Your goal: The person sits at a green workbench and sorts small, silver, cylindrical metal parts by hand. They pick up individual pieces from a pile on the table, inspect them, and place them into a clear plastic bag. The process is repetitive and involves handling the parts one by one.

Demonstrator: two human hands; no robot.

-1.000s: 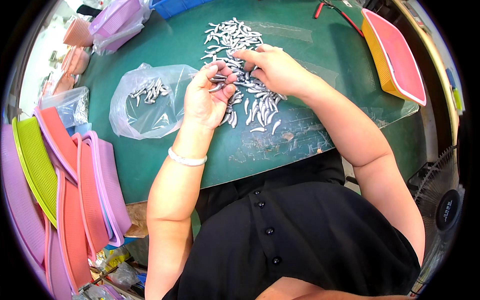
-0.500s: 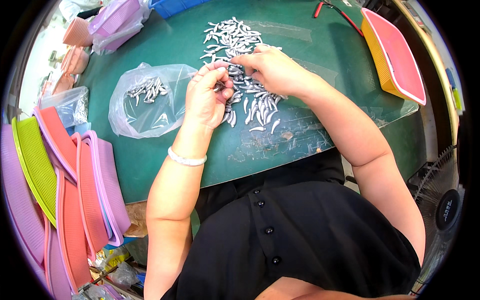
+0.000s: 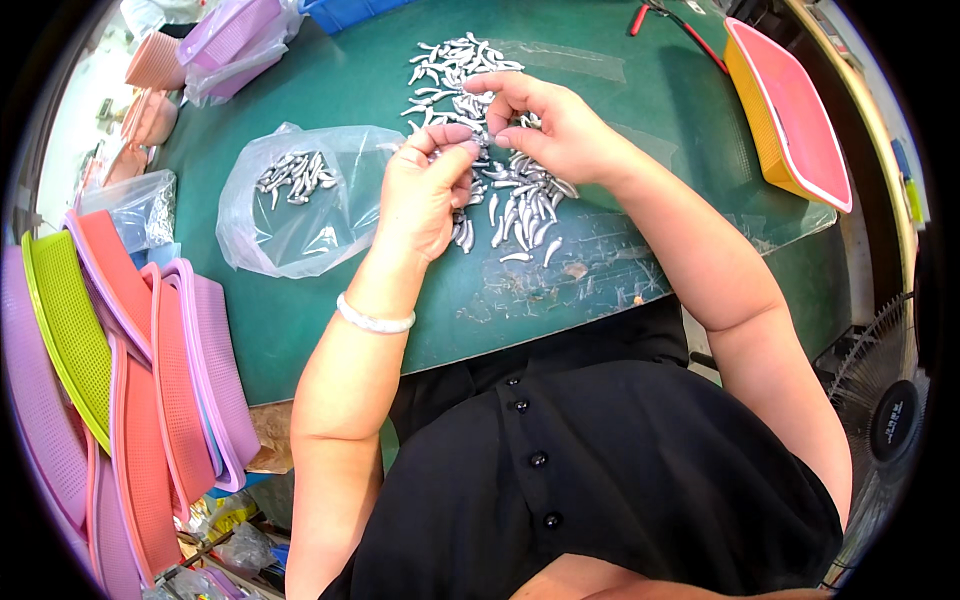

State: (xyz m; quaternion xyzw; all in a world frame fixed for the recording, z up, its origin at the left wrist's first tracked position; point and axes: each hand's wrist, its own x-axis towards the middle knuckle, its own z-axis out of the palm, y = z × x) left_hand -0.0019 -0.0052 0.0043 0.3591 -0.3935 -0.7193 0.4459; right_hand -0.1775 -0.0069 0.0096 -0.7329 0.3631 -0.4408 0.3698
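Note:
A pile of small curved silver-grey pieces (image 3: 523, 205), thick at one end and tapering at the other, lies on the green table. Over its left side is my left hand (image 3: 428, 190), thumb pressed to the curled fingers; whatever they grip is hidden. My right hand (image 3: 560, 125) hovers over the middle of the pile, index finger stretched out and thumb apart from it, with nothing plainly held. To the left, a clear plastic bag (image 3: 245, 225) lies flat, with a cluster of the same silver pieces (image 3: 297, 178) showing at it.
Stacked purple, coral and green plastic baskets (image 3: 165, 380) crowd the left edge. A yellow and pink basket (image 3: 790, 120) stands far right, near red-handled pliers (image 3: 655, 12). A blue bin (image 3: 355, 10) sits at the back. A fan (image 3: 890, 420) is at lower right.
My right hand has lifted slightly away from the left, its index finger and thumb spreading. My left hand has shifted a little right, its fingers turned further in. The pile looks much the same.

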